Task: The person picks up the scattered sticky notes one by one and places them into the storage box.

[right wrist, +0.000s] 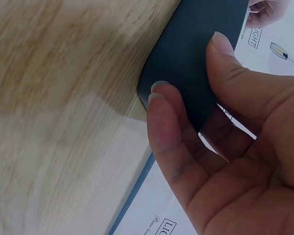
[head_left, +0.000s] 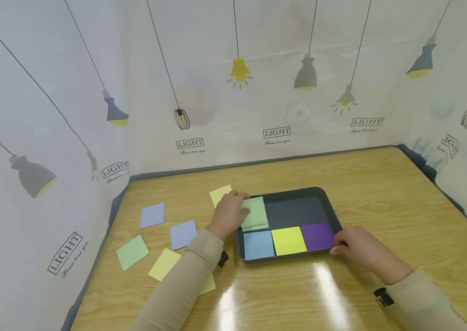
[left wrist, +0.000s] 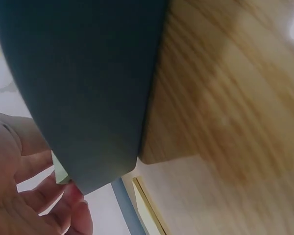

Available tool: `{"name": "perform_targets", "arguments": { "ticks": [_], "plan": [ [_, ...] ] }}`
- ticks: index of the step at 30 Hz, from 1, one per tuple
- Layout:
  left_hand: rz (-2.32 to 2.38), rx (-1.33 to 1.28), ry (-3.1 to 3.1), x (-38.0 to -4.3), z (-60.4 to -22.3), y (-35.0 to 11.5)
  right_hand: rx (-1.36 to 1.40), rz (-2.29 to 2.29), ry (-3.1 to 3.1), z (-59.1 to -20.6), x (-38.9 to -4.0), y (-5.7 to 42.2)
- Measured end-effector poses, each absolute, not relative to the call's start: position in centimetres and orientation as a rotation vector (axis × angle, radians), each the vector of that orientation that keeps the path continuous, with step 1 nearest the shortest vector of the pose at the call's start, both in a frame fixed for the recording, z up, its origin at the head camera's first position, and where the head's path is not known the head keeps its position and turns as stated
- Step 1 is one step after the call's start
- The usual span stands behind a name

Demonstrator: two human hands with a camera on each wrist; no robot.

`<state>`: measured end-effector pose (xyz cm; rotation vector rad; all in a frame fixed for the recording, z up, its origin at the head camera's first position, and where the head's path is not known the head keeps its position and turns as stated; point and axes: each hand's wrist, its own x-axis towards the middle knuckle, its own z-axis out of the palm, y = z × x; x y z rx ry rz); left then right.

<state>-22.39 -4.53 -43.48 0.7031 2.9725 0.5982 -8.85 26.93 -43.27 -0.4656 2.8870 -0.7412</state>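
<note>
A dark tray (head_left: 299, 209) sits on the wooden table. Along its near side lie a blue sticky note (head_left: 259, 245), a bright yellow one (head_left: 289, 241) and a purple one (head_left: 317, 236). Green sticky notes (head_left: 256, 214) lie at its far left, stacked slightly unevenly. My left hand (head_left: 228, 214) has its curled fingers on the left edge of the green notes, by the tray's rim; a bit of green shows beside those fingers in the left wrist view. With thumb and fingers, my right hand (head_left: 357, 248) grips the tray's near right corner, seen close in the right wrist view.
Left of the tray are loose notes: two lilac (head_left: 152, 215), a green (head_left: 132, 252) and pale yellow ones (head_left: 164, 264), partly under my left sleeve. Another yellow note (head_left: 219, 194) lies behind my left hand. Lamp-printed sheeting (head_left: 258, 101) walls the table's back and sides.
</note>
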Motion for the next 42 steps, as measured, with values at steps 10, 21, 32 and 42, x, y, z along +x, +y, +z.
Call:
{"name": "perform_targets", "arguments": {
  "ticks": [10,21,32,42],
  "plan": [
    [0.335,0.745,3.021,-22.2,-43.8,-4.1,-0.475,-0.742,2.896,-43.4,-8.8,27.0],
    [0.12,0.74,3.047,-22.4,-44.7,-3.7,-0.465,-0.753,2.895,-43.5,-8.8,27.0],
    [0.218,0.733,3.074,-22.2,-44.7,-3.8,-0.462,-0.756,2.896,-43.1,-8.7,26.8],
    [0.395,0.797,3.108,-22.0,-45.5,-4.5,-0.444,-0.732,2.9,-43.2,-8.7,26.6]
  ]
}}
